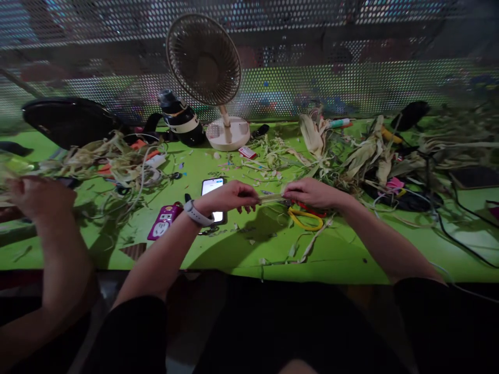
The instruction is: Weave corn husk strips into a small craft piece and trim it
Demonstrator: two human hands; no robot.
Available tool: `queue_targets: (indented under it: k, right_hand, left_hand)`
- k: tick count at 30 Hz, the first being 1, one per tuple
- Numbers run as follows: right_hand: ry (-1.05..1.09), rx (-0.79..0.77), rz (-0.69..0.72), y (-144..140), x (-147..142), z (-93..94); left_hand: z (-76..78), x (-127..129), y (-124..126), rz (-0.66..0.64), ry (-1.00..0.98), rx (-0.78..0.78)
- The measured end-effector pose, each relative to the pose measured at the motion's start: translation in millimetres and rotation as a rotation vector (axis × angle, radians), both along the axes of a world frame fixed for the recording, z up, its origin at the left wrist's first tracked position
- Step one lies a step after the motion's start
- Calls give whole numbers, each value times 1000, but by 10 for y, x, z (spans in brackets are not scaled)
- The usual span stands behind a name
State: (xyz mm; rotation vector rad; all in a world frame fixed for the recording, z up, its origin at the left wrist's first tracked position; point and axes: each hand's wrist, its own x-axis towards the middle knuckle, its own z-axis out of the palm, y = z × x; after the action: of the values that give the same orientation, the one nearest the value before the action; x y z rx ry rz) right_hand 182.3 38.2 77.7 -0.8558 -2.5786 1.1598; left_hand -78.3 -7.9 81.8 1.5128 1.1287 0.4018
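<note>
Between both hands point(230, 197) point(307, 191), husk strip point(271, 198) spans bare table point(351, 254).

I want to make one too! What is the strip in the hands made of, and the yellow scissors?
The strip, pinched between the left hand and right hand, looks like dried corn husk: pale, thin, matte, like the husks piled nearby. The scissors show glossy yellow loop handles, probably plastic; their blades are hidden.
</note>
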Motion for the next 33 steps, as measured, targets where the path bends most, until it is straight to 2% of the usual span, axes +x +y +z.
queue_targets:
  k: [3, 6, 7, 9, 10, 13, 15, 17, 18, 20, 21, 22, 23, 24, 26, 27, 30, 33]
  right_hand:
    - [15, -119, -53, -12, 138, -41]
    - [-6, -320, -92, -49, 199, -75]
    - [-3, -390, -103, -67, 205, -86]
    - [29, -503, -124, -109, 202, -115]
    - [52, -546, -136, -131, 196, -137]
    - [144, -648, -195, -193, 157, -235]
    - [266, -717, -277, -221, 107, -322]
    - [448, -772, -412, -225, 36, -404]
    - [537, -786, -490, -216, -5, -436]
    - [682, -805, -637, -179, -89, -476]
    - [733, -816, -698, -155, -129, -484]
    - [771, -828, -750, -133, -165, -487]
    - [797, -842, -789, -115, -199, -487]
    - [807, -851, -817, -105, -228, -486]
    - [802, -850, -844, -114, -278, -488]
    - [794, -842, -849, -133, -298, -493]
    - [780, -797, -846, -232, -346, -522]
    - [796, -738, -833, -339, -388, -562]
  left_hand:
    - [20, -45, 152, -36, -25, -7]
    - [56, -58, 331, 81, -70, 74]
    - [76, -57, 394, 53, -56, 23]
    - [122, -55, 521, -126, 32, -197]
    - [145, -56, 584, -154, 66, -271]
    - [177, -66, 766, -87, 111, -346]
    - [151, -68, 872, 8, 74, -285]
    - [88, -43, 938, 124, -26, -113]
    - [47, -15, 946, 226, -93, 2]
    - [-46, 80, 890, 565, -216, 209]
    - [-96, 147, 824, 733, -247, 255]
    - [-146, 226, 735, 761, -251, 246]
    - [-196, 315, 628, 746, -248, 213]
    - [-245, 410, 513, 677, -249, 142]
    - [-337, 609, 287, 484, -335, -102]
    - [-378, 705, 194, 470, -410, -147]
    - [-473, 942, 28, 531, -585, -124]
    - [-530, 1069, -11, 618, -699, -114]
